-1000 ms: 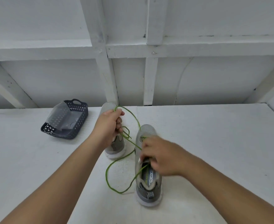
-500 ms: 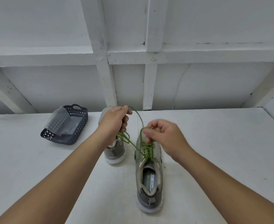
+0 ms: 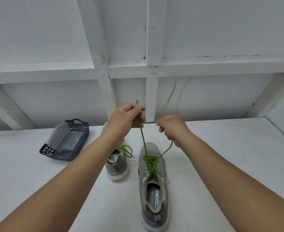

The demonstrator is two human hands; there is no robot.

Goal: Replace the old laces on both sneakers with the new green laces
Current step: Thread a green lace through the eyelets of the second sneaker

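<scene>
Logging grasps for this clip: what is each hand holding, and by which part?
Both grip the thin green lace threaded in the nearer grey sneaker: left hand near one tip, right hand farther along the other strand.

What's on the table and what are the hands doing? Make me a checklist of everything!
Surface: white table, both shoes stand on it.
Job's things: right sneaker laced green, lace ends pulled upward; left sneaker behind the arm also shows a green lace.
Clutter: dark basket with a clear plastic bag lying in it.
Grippers: left hand pinches one lace end; right hand grips the other.
Cables: nothing seen.
Surroundings: white wall with beams.
</scene>
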